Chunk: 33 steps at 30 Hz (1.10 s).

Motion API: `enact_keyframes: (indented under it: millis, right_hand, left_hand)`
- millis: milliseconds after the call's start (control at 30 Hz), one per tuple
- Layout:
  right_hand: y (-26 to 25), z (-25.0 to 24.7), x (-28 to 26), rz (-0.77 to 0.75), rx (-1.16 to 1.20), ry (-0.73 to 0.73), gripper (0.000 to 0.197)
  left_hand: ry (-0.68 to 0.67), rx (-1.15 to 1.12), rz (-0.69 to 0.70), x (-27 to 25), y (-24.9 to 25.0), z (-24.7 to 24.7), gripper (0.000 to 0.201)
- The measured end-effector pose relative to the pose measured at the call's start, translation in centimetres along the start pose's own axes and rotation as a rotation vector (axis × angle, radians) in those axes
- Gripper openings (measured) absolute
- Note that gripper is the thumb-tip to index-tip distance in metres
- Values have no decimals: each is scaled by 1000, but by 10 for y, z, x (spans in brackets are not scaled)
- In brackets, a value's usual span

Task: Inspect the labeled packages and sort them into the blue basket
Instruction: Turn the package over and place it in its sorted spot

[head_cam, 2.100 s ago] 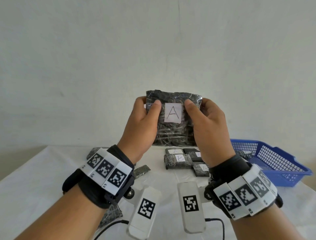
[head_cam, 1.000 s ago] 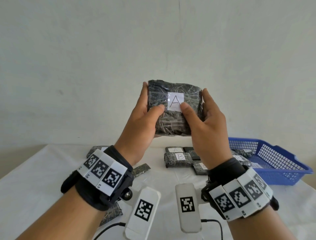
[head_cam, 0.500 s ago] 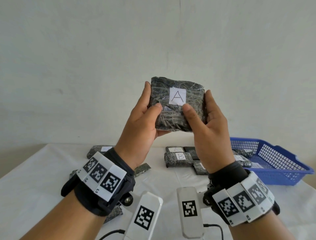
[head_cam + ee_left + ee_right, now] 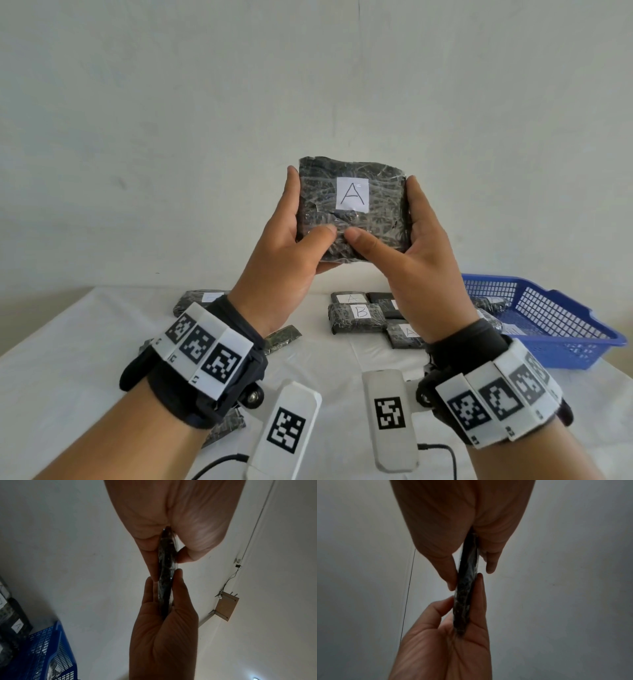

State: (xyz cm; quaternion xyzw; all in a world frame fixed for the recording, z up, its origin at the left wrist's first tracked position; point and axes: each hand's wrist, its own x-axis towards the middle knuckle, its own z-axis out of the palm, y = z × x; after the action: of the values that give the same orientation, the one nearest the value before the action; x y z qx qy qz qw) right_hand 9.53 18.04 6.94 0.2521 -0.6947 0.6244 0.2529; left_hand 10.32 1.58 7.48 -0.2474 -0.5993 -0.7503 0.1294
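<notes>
Both hands, left hand [image 4: 287, 253] and right hand [image 4: 423, 257], pinch package A [image 4: 352, 209] mid-frame; thin grip, slick wrap may slip before blue basket [image 4: 561, 329].

A package [image 4: 352, 209] is held up in front of the wall, above the table [image 4: 68, 370], between the left hand [image 4: 284, 253] at its 9 o'clock and the right hand [image 4: 421, 260] at its 3 o'clock. Below it, at 6 o'clock, a cluster of packages [image 4: 363, 317] lies on the table. The basket [image 4: 555, 329] stands at the cluster's 3 o'clock, with packages inside. Another package [image 4: 195, 301] lies at the cluster's 9 o'clock, well apart.
</notes>
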Motion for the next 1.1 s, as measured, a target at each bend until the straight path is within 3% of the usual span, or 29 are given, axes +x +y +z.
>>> enact_keyframes:
  millis: [233,367,500,700,833,967,1100]
  right_hand:
    - [3,-6,4,37,159,-58,92]
    - [2,-11,3,87,441,-54,50]
    - [-1,-13,1,156,631,-48,44]
    - [-2,-12,-3,183,647,-45,42]
    - [-4,-6,-5,111,439,-79,32]
    - [0,-4,-2,48,200,-83,42]
    - [4,-7,-3,54,28,-88,87]
  left_hand:
    - [-73,-77,-11,1,0,-3,81]
    - [-104,-151,-37,3,-2,-6,76]
    - [-121,-218,-67,5,-4,-9,60]
    - [-118,-225,-102,7,-7,-14,59]
    - [-155,-193,-113,5,-6,-13,56]
    - [-151,-156,-130,3,-4,-12,47]
    - [-120,-198,-165,2,1,-14,40]
